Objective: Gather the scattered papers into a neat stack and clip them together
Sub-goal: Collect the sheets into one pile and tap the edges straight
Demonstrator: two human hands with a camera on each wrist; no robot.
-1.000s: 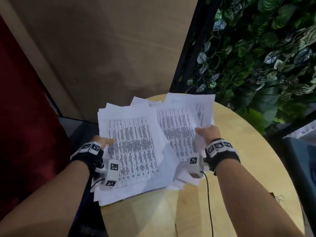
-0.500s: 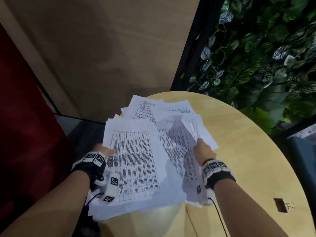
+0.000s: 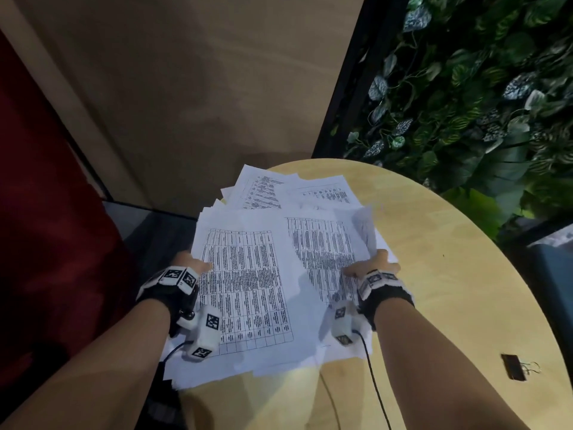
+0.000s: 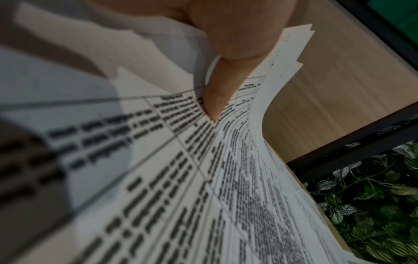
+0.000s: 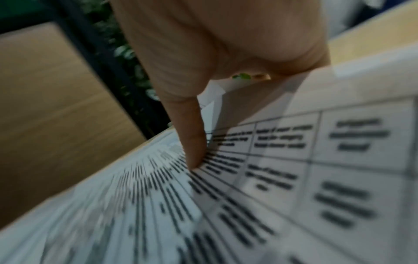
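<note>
A loose, fanned pile of white printed papers (image 3: 257, 274) lies over the left part of the round wooden table (image 3: 434, 274), sheets askew and overhanging its left edge. My left hand (image 3: 189, 262) grips the pile's left edge, thumb (image 4: 217, 100) on the top sheet (image 4: 203, 196) and fingers hidden under it. My right hand (image 3: 370, 265) holds the pile's right side, thumb (image 5: 194, 142) pressed on the printed table of a sheet (image 5: 248, 187), the other fingers hidden beneath. A black binder clip (image 3: 514, 367) lies on the table at the right, apart from both hands.
A tan wall panel (image 3: 186, 88) and a black frame post (image 3: 347, 88) stand behind the table. A wall of green leaves (image 3: 480, 88) fills the right. A red surface (image 3: 37, 212) is at the left. Cables (image 3: 375, 386) trail from the wrist cameras.
The right hand has drawn the right-hand sheets back toward me and inward, over the left sheets. The left hand has kept its grip on the left edge. The clip has come into view.
</note>
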